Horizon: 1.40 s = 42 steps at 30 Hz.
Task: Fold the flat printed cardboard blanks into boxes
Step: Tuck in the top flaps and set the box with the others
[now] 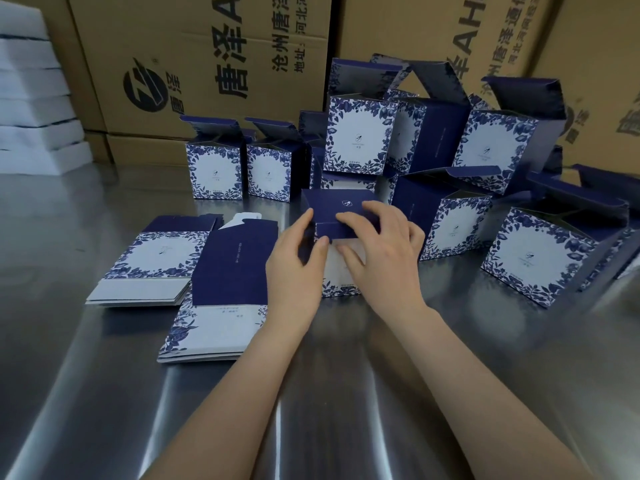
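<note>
A blue-and-white printed box (332, 211) stands on the steel table (104, 393) at the centre, its dark blue lid flap folded down on top. My left hand (294, 261) grips its left side, thumb by the lid's front edge. My right hand (381, 244) presses on the lid's front flap from the right. Two stacks of flat blanks lie to the left: one (152, 268) farther left, one (221, 299) nearer, partly under my left forearm. The box's lower front is mostly hidden by my hands.
Several folded boxes with open top flaps stand behind and to the right, such as one (214, 171) at the back and one (540, 261) at the right. Large brown cartons (194, 64) form a wall behind. White foam slabs (31, 98) are stacked far left.
</note>
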{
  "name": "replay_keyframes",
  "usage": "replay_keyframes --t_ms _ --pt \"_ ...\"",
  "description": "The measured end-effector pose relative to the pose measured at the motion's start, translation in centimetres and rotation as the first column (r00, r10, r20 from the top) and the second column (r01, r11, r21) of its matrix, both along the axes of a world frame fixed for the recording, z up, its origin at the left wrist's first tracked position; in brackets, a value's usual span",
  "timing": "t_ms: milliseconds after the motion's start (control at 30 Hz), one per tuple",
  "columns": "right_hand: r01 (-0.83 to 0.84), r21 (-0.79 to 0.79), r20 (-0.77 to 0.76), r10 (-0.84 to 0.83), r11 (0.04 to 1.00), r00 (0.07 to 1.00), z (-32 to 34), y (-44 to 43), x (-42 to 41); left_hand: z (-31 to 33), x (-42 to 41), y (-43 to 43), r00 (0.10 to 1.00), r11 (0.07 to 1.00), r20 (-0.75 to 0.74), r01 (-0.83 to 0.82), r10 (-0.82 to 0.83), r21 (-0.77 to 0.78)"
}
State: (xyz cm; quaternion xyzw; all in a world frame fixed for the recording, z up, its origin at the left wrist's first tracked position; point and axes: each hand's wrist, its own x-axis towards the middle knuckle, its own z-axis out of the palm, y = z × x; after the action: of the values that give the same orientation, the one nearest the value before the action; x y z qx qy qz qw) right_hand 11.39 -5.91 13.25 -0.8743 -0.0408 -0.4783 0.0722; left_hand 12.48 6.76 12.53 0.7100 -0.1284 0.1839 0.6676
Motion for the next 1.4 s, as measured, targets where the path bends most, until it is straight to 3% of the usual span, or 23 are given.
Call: replay_keyframes --t_ms 67,167,300,467,533,700,867,967,1100,1333,1400 --pt "0.033 -0.02 -0.057 -0.034 0.999 0.998 0.2 -0.2 0.2 -0.1 -0.2 -0.2 0.999 0.997 -0.001 -0.042 0.042 0.067" --pt "0.057 -0.019 -0.048 -0.057 0.998 0.997 0.4 -0.3 0.9 -0.5 -0.2 -0.2 0.992 0.932 -0.019 -0.107 0.121 0.345" --pt "0.068 0.0 0.067 -0.068 0.998 0.995 0.3 -0.5 1.9 -0.7 0.2 0.5 0.968 0.633 -0.062 -0.112 0.245 0.766" --pt "-0.015 0.01 0.28 0.012 1.0 0.96 0.4 -0.4 2.9 -1.5 0.8 1.5 0.926 0.308 -0.251 0.159 0.284 0.938" --pt "-0.053 -0.02 0.263 0.057 0.998 0.963 0.4 -0.1 3.2 -1.5 0.8 1.8 0.927 0.251 -0.249 0.18 0.28 0.951" --pt "-0.073 0.024 0.002 0.073 0.997 0.997 0.6 -0.2 3.5 -1.2 0.9 2.3 0.939 0.228 -0.2 0.137 0.28 0.964" --pt "0.022 0.215 -0.3 0.044 0.976 0.953 -0.1 -0.2 3.6 -1.1 1.2 2.4 0.941 0.324 -0.169 0.069 0.293 0.943" --pt "0.073 0.25 -0.292 0.003 0.966 0.956 -0.7 1.0 4.1 -1.4 1.9 3.1 0.935 0.328 -0.148 0.037 0.322 0.944" --pt "0.077 0.3 -0.211 -0.013 0.951 0.977 -0.8 1.8 4.8 -1.9 2.6 4.3 0.904 0.357 -0.248 0.116 0.348 0.927" --pt "-0.156 0.333 0.052 0.147 0.93 0.988 0.6 3.1 4.8 -2.1 2.9 4.0 0.91 0.239 -0.218 0.138 0.352 0.961" --pt "-0.19 0.307 0.065 0.179 0.933 0.982 1.3 4.2 5.7 -2.1 2.9 4.0 0.91 0.232 -0.216 0.138 0.354 0.963"
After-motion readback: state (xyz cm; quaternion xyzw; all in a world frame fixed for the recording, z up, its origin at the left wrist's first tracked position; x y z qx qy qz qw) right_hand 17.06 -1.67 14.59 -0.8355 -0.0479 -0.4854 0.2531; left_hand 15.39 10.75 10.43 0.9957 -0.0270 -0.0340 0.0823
